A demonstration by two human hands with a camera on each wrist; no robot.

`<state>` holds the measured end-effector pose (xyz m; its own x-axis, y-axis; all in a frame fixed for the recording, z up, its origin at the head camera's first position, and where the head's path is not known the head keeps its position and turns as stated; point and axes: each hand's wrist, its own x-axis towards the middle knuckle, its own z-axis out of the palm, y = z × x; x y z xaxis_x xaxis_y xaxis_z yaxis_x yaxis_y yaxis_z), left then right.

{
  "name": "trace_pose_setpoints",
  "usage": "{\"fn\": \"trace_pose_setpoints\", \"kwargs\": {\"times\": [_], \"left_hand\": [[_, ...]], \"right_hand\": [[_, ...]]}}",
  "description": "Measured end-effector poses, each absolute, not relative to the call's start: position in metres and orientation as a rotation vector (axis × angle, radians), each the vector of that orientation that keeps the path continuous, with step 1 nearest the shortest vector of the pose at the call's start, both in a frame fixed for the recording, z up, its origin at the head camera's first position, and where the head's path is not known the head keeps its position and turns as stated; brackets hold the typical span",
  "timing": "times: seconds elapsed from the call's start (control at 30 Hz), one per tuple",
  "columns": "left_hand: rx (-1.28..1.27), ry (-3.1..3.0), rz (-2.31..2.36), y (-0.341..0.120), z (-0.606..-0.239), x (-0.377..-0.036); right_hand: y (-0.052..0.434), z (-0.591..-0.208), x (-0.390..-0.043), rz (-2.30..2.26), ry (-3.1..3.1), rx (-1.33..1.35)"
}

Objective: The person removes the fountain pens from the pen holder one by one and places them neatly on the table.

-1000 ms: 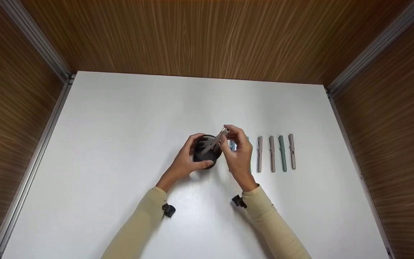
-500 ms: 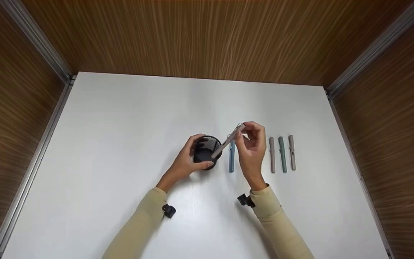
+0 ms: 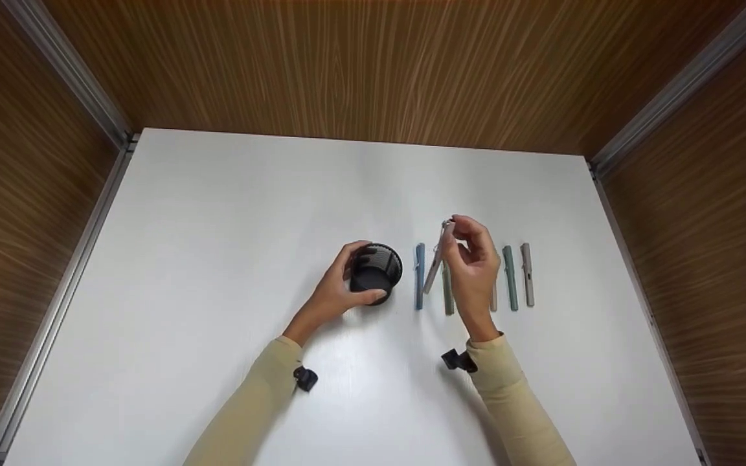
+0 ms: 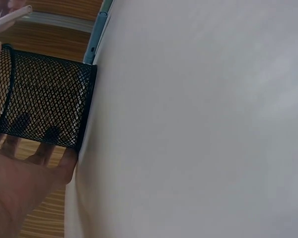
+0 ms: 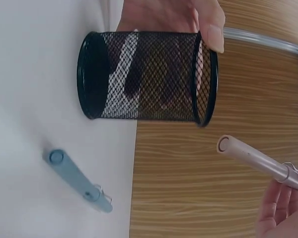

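A black mesh pen holder point(image 3: 375, 275) stands upright on the white table, looking empty inside. My left hand point(image 3: 339, 285) grips it, thumb over the near rim and fingers round the far side. Between the thumb and fingers of my right hand point(image 3: 473, 262) is a pale pinkish-grey pen point(image 5: 253, 157), held above the table to the right of the holder. Its clip end is up in my fingers and its other end slants down to the left. Below it, in the head view, lie a blue pen point(image 3: 419, 278) and a light green pen point(image 3: 448, 294).
Farther right in the same row lie a pinkish pen point(image 3: 494, 299), mostly behind my right hand, a dark green pen point(image 3: 510, 279) and a grey-pink pen point(image 3: 528, 277). Wood-grain panels point(image 3: 373, 71) wall in the back and sides of the white table point(image 3: 217, 213).
My right hand has carried the pinkish-grey pen out of the pen holder's mouth and rightward over the row, its slant growing steeper. My left hand has kept its grip in place.
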<state>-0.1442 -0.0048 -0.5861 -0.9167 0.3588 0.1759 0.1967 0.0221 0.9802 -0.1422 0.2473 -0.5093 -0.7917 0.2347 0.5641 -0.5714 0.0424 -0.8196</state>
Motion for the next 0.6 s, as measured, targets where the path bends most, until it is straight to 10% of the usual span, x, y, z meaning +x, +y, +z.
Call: {"fn": "trace_pose_setpoints", "kwargs": {"times": [0.6], "left_hand": [[0.603, 2.132, 2.040, 0.000, -0.585, -0.145]], "right_hand": [[0.327, -0.497, -0.135, 1.748, -2.007, 0.151]]}}
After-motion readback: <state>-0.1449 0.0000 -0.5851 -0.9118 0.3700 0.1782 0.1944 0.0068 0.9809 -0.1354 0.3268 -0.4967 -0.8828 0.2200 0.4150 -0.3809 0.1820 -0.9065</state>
